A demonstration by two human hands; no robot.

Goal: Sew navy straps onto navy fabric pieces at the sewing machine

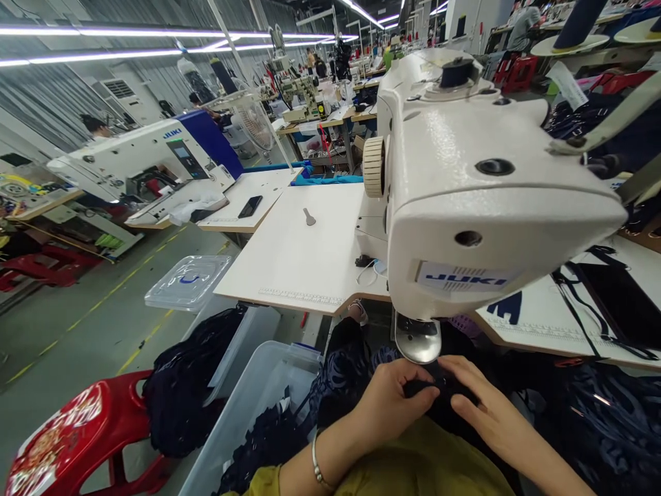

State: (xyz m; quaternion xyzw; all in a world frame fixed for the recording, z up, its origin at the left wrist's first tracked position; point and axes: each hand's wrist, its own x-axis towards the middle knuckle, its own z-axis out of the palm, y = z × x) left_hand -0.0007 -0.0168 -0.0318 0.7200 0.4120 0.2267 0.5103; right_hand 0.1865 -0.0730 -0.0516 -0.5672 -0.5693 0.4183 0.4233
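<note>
A white JUKI sewing machine stands right in front of me, with a shiny metal plate at its lower end. Just below that plate, my left hand pinches a piece of dark fabric between thumb and fingers. From the other side my right hand reaches in, its thumb and forefinger apart and its fingertips at the fabric's edge. The dark colours hide the fabric's outline and the exact contact.
Dark cloth pieces fill a clear plastic bin at lower left, beside a red stool. The white tabletop carries a small grey metal piece. A phone lies farther back. Black straps lie right.
</note>
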